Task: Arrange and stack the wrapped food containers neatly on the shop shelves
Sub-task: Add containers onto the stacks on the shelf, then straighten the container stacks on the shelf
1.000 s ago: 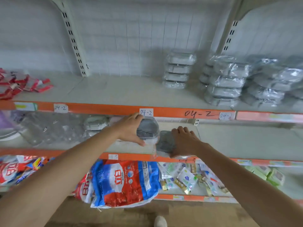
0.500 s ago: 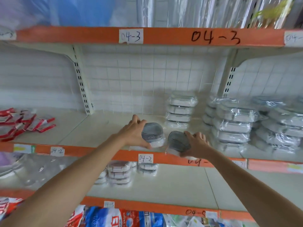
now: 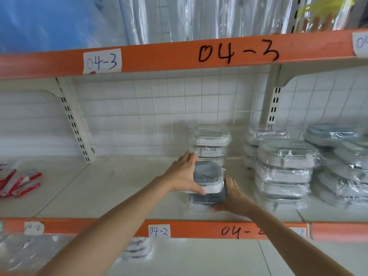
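Left hand gripping upper container, right hand gripping lower container, taller stack close behind

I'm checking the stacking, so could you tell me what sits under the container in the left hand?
Another wrapped container, gripped by the right hand, lies under the left hand's container. Its base is hidden.
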A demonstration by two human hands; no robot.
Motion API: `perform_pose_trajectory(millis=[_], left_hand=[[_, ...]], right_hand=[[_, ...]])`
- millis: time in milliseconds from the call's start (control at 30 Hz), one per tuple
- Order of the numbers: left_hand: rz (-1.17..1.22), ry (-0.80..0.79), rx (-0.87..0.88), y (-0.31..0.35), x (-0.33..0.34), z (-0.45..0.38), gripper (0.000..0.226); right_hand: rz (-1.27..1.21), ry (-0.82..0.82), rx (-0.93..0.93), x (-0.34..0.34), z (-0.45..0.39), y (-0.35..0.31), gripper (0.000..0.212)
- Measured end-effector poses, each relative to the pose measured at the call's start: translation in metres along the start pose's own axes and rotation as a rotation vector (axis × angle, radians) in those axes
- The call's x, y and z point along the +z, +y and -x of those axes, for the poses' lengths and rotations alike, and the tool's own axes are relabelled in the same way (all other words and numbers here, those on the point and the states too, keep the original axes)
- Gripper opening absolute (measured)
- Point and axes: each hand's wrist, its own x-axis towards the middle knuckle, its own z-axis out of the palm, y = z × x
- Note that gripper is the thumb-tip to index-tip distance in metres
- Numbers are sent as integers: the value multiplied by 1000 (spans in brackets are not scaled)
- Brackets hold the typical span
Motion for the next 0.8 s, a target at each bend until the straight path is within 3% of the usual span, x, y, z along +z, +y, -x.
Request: perform_pose_trajectory(millis=[100, 367, 500, 567, 633, 700, 800], left_hand=[[43, -58, 41, 6, 24, -12, 89], [407, 219, 116, -12, 63, -1, 86], [758, 265, -25, -22, 67, 10, 84], [979, 349, -175, -30, 74, 17, 62], [1137, 421, -318, -37, 82, 21, 27], [1222, 413, -397, -40, 89, 25, 29], [1146, 397, -334, -38, 93, 30, 40]], right_hand=[[-211, 79, 76, 2, 5, 12, 115], [-295, 155, 71, 4, 6, 18, 126], [-240, 164, 90, 5, 4, 20, 105], [-236, 175, 105, 6, 3, 21, 100], [-223, 196, 111, 6, 4, 19, 102], [-204, 217, 96, 6, 6, 16, 104], [-190, 222, 68, 6, 10, 12, 101]])
